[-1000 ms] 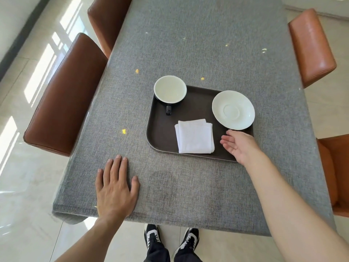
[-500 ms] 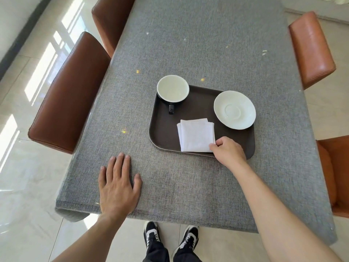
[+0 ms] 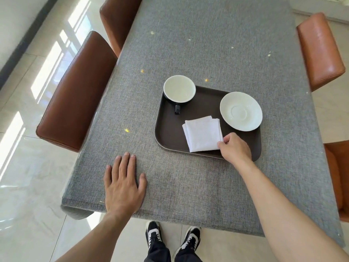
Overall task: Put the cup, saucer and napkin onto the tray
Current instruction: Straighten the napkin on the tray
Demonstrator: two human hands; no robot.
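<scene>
A dark brown tray (image 3: 170, 133) lies on the grey tablecloth. A cup (image 3: 179, 88), black outside and white inside, stands in the tray's far left corner with its handle toward me. The white saucer (image 3: 241, 111) sits on the tray's far right part. A folded white napkin (image 3: 202, 134) lies on the tray's near middle. My right hand (image 3: 235, 148) pinches the napkin's near right corner. My left hand (image 3: 122, 183) rests flat on the tablecloth near the front edge, fingers apart, holding nothing.
Brown leather chairs stand on the left (image 3: 75, 91) and orange ones on the right (image 3: 319, 50). The table's front edge (image 3: 170, 222) is just above my shoes (image 3: 153, 233). Small yellow specks dot the cloth.
My right hand moved left from beside the napkin onto its near right corner and closed on it. The napkin has tilted slightly. My left hand stayed put.
</scene>
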